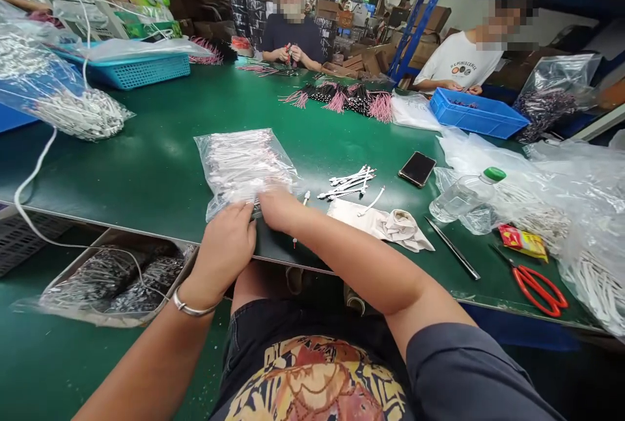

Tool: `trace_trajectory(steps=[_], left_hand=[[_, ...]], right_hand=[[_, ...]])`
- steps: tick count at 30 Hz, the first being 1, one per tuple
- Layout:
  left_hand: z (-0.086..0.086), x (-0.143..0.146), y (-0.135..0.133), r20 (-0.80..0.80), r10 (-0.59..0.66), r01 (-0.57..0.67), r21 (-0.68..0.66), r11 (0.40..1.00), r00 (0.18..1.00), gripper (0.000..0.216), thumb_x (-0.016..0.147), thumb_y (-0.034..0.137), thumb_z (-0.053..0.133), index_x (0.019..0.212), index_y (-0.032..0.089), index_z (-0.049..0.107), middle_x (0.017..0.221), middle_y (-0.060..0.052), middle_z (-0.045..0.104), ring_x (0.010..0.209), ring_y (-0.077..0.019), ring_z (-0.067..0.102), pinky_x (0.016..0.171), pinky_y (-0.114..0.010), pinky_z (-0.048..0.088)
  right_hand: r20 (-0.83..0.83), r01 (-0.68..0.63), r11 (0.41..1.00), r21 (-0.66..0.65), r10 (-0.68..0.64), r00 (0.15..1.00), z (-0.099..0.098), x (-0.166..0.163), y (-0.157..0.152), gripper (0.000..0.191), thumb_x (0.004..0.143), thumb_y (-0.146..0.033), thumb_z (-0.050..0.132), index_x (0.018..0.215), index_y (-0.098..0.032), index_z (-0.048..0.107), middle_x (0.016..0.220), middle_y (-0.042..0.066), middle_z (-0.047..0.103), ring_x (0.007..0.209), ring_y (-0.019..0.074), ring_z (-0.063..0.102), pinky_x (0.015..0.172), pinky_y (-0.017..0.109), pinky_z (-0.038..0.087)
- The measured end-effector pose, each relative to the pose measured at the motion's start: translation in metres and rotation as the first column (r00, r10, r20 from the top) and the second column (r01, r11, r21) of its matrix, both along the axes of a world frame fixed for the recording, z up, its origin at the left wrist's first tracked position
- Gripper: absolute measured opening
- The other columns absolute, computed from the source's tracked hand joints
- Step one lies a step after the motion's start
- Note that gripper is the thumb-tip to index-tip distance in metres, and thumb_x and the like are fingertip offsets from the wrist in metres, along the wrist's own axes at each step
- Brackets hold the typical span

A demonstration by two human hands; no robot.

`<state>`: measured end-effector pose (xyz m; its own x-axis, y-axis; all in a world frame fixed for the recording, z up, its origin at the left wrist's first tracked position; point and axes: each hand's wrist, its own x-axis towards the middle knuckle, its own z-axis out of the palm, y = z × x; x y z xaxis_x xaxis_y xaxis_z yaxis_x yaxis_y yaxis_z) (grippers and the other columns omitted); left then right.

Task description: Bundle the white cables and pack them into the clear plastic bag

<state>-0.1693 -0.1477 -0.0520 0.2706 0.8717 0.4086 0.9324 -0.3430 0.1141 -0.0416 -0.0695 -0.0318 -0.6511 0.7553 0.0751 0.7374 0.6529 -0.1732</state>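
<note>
A clear plastic bag (241, 161) full of white cable pieces lies flat on the green table in front of me. My left hand (228, 239), with a silver bangle at the wrist, grips the near edge of the bag, its thumb and fingers together there. Over the bag's near right corner is my right hand (279, 207), smeared by motion, so its fingers cannot be made out. Just right of it sit several loose white cables (352, 181) and a folded off-white cloth (375, 222) with one cable on top.
Rightward lie a phone (416, 168), a clear bottle (461, 198), tweezers (454, 248) and red-handled scissors (540, 287). Black and pink cable bundles (342, 99) lie farther back. Two people work across the table, near a blue bin (476, 115). A turquoise basket (131, 73) stands left.
</note>
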Motion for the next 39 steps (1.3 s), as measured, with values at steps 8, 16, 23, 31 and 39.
trace_trajectory(steps=[8,16,23,31,39], left_hand=[[0.009,0.026,-0.012,-0.076,-0.119,0.117,-0.021,0.993,0.99,0.036,0.088,0.023,0.041,0.117,0.009,0.056,0.119,-0.019,0.06,0.113,-0.031,0.053,0.095,-0.044,0.041],[0.021,0.108,0.048,-0.369,-0.197,0.151,-0.15,0.977,0.908,0.031,0.081,0.006,0.033,0.09,0.005,0.063,0.077,-0.021,0.065,0.074,-0.0312,0.062,0.062,-0.038,0.045],[0.022,0.124,0.087,-0.43,-0.311,0.25,-0.194,0.949,0.847,0.028,0.07,0.004,0.039,0.066,0.012,0.065,0.068,-0.022,0.064,0.068,-0.0338,0.062,0.063,-0.043,0.046],[0.03,0.114,0.064,0.017,-0.375,0.358,-0.337,0.871,0.927,0.027,0.082,0.027,0.045,0.087,0.016,0.07,0.079,-0.011,0.066,0.078,-0.0257,0.061,0.075,-0.038,0.047],[0.04,0.11,-0.018,0.782,0.471,0.632,-0.615,0.472,0.408,0.027,0.072,0.039,0.071,0.087,0.016,0.069,0.087,-0.007,0.071,0.068,-0.0113,0.063,0.065,-0.023,0.051]], right_hand=[[-0.253,-0.279,0.95,0.142,0.308,0.917,-0.005,0.078,-0.128,0.031,0.091,-0.021,0.043,0.113,-0.004,0.057,0.122,0.017,0.058,0.118,0.0225,0.05,0.109,0.034,0.033],[-0.605,0.133,0.99,-0.045,-0.133,0.785,-0.019,0.167,-0.206,0.018,0.089,-0.019,0.051,0.1,-0.017,0.063,0.094,0.008,0.07,0.088,0.0173,0.063,0.081,0.033,0.052],[-0.571,0.626,0.778,0.054,-0.49,0.659,-0.026,0.246,-0.213,0.018,0.089,-0.021,0.05,0.098,-0.02,0.066,0.095,0.007,0.07,0.088,0.0187,0.062,0.083,0.036,0.049],[-0.109,0.766,0.578,0.283,-0.774,0.624,-0.037,0.328,-0.146,0.032,0.087,-0.017,0.043,0.112,-0.009,0.063,0.107,0.017,0.066,0.1,0.0265,0.057,0.085,0.038,0.045],[-0.115,0.725,0.579,0.372,-0.746,0.655,-0.056,0.344,-0.141,0.035,0.087,-0.016,0.037,0.11,-0.009,0.063,0.088,0.014,0.064,0.082,0.0241,0.055,0.076,0.036,0.043]])
